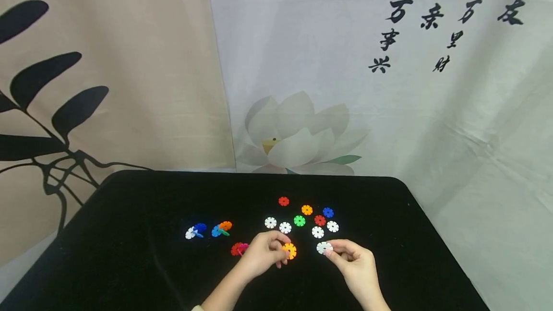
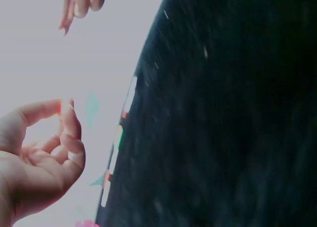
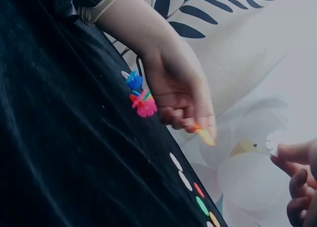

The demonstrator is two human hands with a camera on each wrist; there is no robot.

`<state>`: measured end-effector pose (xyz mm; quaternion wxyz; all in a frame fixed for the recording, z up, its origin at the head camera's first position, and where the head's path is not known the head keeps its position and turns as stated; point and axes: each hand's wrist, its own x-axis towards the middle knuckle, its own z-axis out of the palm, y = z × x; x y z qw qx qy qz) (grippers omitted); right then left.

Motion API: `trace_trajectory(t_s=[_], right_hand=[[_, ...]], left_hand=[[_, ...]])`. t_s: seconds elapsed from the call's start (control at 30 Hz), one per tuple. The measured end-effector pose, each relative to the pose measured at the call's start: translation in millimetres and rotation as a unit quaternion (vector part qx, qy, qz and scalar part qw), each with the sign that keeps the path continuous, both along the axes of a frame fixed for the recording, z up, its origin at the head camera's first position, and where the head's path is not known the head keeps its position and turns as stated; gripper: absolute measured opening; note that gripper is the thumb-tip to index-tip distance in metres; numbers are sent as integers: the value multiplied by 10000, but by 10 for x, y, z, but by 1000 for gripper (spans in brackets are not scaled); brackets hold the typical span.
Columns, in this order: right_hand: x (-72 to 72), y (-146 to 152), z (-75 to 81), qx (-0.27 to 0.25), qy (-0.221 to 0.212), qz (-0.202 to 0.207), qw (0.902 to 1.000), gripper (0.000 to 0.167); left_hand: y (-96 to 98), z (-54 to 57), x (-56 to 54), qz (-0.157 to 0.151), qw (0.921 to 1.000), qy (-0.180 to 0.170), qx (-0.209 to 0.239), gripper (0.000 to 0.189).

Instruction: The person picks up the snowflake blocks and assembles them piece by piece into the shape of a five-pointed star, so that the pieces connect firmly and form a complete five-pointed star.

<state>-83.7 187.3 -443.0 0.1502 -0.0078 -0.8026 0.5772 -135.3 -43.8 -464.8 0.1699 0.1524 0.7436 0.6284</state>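
My left hand (image 1: pixel 264 252) pinches an orange-yellow notched snowflake disc (image 1: pixel 290 251) between thumb and index finger, raised over the black table. Across a small gap, a white snowflake disc (image 1: pixel 324 247) is pinched by the thumb and forefinger of my right hand (image 1: pixel 356 264). In the right wrist view both discs are seen apart, the orange one (image 3: pixel 205 136) nearly edge-on. Just left of the left hand lies a joined red and pink piece (image 1: pixel 237 249), partly hidden by that hand. The left wrist view barely shows the orange disc.
Loose discs lie beyond the hands, among them a green disc (image 1: pixel 299 221), a blue disc (image 1: pixel 328 212) and several white ones. To the left are two joined clusters, a white-and-blue one (image 1: pixel 199 228) and an orange, blue and green one (image 1: pixel 225 226). A printed curtain (image 1: pixel 367 124) hangs behind.
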Motion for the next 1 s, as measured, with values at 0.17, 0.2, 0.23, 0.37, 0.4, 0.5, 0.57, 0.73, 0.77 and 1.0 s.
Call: trace_trajectory(t_s=[0.17,0.2,0.23,0.37,0.4,0.5,0.57,0.73,0.77,1.0], right_hand=[[12,-135,7,90,217,47,9997,16],[17,-162,23,103,232,39,9997,17],[22,-191,42,114,212,23,9997,17],[46,-274,95,-7,192,0,9998,18],[53,-288,103,-41,214,10,9998,18],[68,-311,102,-135,357,91,9992,18],[76,-319,100,-181,441,167,9987,16],[85,-333,96,-248,493,321,9980,13],[87,-336,97,-239,472,331,9981,13],[94,-354,85,-102,379,348,9986,16]], left_hand=[[19,154,123,276,9979,-309,494,20],[20,185,146,341,9970,-365,584,20],[22,213,166,416,9961,-425,658,20],[21,310,250,612,9910,-651,999,23],[18,326,268,643,9897,-694,1073,24],[13,359,317,717,9868,-776,1229,26],[9,368,343,737,9850,-842,1316,26],[15,372,386,754,9802,-1023,1516,27],[19,373,391,747,9793,-1060,1556,27],[48,354,402,728,9750,-1179,1739,30]])
